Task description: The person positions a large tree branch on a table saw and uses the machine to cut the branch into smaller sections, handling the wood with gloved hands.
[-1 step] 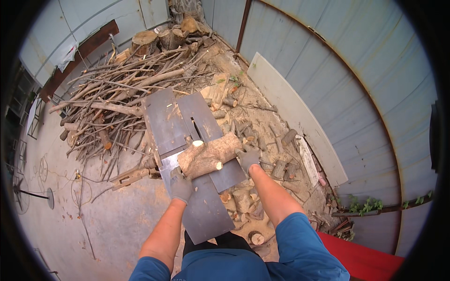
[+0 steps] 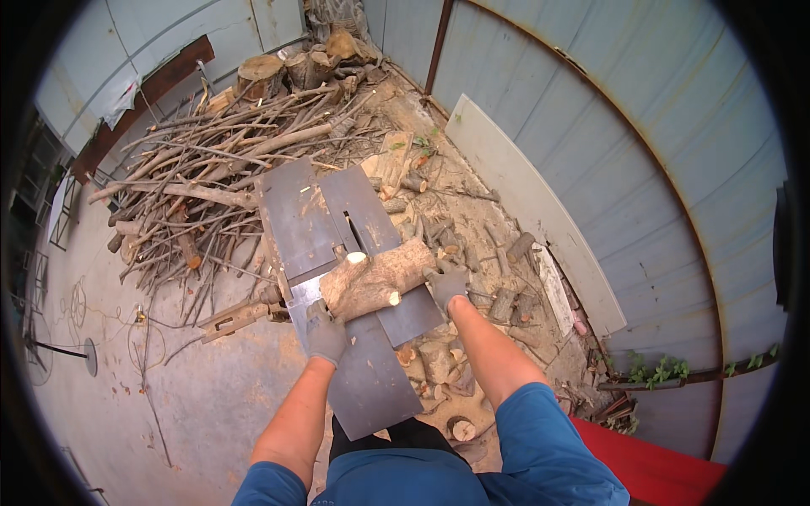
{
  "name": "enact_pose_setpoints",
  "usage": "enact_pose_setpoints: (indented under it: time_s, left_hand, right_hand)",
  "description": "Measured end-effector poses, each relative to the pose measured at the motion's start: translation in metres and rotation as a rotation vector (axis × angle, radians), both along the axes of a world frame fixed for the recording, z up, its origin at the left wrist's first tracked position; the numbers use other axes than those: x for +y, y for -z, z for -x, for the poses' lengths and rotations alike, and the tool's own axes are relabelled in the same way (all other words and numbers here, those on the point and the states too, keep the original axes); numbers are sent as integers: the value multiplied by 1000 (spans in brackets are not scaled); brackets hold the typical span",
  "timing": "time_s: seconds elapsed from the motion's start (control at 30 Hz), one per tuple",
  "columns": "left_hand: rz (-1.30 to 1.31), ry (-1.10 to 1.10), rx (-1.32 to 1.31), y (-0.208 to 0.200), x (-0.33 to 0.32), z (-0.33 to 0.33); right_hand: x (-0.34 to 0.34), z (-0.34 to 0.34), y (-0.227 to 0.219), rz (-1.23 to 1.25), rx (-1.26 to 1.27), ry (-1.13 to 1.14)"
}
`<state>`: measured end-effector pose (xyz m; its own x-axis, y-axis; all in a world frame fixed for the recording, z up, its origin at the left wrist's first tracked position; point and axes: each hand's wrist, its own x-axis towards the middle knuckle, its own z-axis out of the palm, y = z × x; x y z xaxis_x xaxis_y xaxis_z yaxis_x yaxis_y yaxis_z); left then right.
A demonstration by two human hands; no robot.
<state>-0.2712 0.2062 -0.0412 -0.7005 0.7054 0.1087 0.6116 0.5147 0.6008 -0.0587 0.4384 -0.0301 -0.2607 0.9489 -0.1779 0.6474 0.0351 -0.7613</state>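
Note:
A thick, barked log (image 2: 377, 278) with pale cut branch stubs lies crosswise on a dark metal saw table (image 2: 369, 381). My left hand (image 2: 326, 331), in a grey glove, grips the log's left end, close to a shiny strip of the table. At the opposite end, my right hand (image 2: 447, 282), gloved alike, has its fingers curled against the log. Beyond the log, a narrow slot runs through the table top. Whether a blade stands under or behind the log is hidden. Sawdust and chips are scattered on the table's far part.
A large heap of branches (image 2: 228, 160) lies beyond the table to the left, with stumps (image 2: 261, 74) behind it. Cut log pieces (image 2: 502, 304) and sawdust cover the ground on the right. A pale board (image 2: 531, 202) leans on the metal wall (image 2: 641, 152). Cables (image 2: 145, 354) lie at left.

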Motion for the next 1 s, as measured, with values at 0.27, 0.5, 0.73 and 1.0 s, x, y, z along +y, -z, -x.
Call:
enact_pose_setpoints:
  time_s: [0.27, 0.5, 0.73, 1.0]
  left_hand:
    - [24, 38, 14, -9, 11, 6]
    - [38, 11, 27, -11, 13, 15]
    - [70, 39, -16, -15, 19, 24]
    - [112, 50, -71, -22, 25, 29]
  right_hand:
    - [10, 3, 20, 73, 124, 32]
    - [9, 13, -3, 83, 52, 4]
    - [12, 19, -16, 43, 23, 28]
    - [30, 18, -2, 112, 57, -36]
